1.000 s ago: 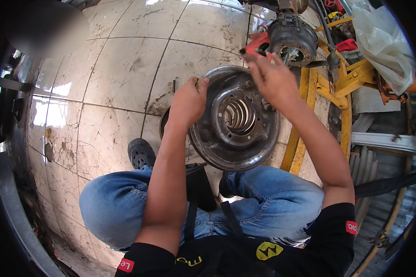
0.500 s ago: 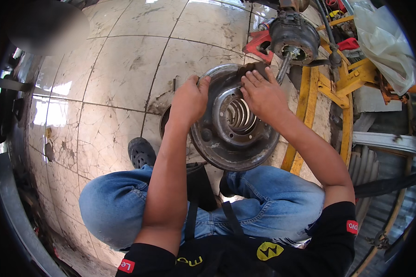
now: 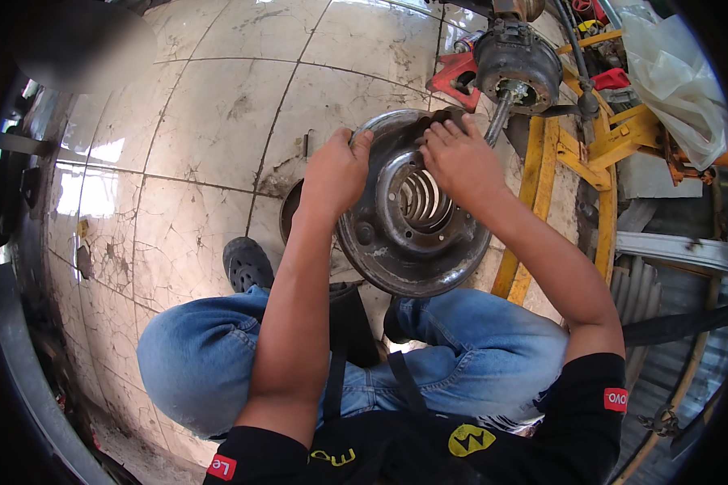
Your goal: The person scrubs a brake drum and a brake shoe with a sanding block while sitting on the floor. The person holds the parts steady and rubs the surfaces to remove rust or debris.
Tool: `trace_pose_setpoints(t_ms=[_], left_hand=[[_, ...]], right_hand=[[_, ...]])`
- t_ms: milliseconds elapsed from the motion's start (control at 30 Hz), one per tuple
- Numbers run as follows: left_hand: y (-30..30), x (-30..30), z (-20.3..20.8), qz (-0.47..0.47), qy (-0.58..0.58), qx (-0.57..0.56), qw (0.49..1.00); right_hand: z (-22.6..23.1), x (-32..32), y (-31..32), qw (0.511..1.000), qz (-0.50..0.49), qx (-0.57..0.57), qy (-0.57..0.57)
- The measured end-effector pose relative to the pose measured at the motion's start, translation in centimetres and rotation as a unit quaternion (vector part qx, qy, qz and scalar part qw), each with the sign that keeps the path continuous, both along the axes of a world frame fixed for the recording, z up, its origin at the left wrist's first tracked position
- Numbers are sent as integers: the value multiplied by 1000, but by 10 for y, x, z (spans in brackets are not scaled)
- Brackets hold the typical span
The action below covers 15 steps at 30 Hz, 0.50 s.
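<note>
A dark, round brake drum with a wide centre hole and bolt holes stands tilted in front of my knees. Through the hole a coil spring shows. My left hand is closed on the drum's upper left rim, thumb uppermost, its fingers mostly hidden. At the upper right of the drum, my right hand presses a dark brown sheet, apparently sandpaper, against the metal. The fingers lie close together over that sheet.
Beyond the drum, a hub assembly with a shaft sits near a red jack stand. Yellow metal frames run along the right. A dark ring-shaped part lies left of the drum. Plastic sheeting hangs at far right.
The drum has shifted slightly to the right and away from me, with my left hand still on its rim. My right hand has moved a little across the surface with the sheet.
</note>
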<state>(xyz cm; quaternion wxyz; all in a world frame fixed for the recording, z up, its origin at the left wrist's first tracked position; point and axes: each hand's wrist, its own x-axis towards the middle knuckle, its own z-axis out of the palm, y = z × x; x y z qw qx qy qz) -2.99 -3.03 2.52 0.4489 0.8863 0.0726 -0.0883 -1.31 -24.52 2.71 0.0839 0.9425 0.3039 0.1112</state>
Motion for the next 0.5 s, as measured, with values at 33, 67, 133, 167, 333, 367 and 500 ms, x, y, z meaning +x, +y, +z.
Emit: trace_pose_setpoints(t_ms=[33,67,133,167,333,367,500], left_hand=[[0,-3,-4,8,-7,3,1000],[0,-2,-4,16,-17,6,1000],[0,1,-2,8,1,-8,1000],[1,-1,-2,3,14,-13,1000],[2,-1,0,-3,16,-8,1000],[4,-1,-1,-4,23,-7,1000],[-1,-2,-5,10,-15,-7,1000]], right_hand=[[-1,-5,2,1000,11,6,19],[0,-9,5,999,22,12,34],[-1,-7,2,997,38,28,54],[0,-5,0,998,28,27,48],[-4,-11,3,998,19,27,51],[-3,-13,6,997,27,32,68],[-1,-2,0,998,2,26,50]])
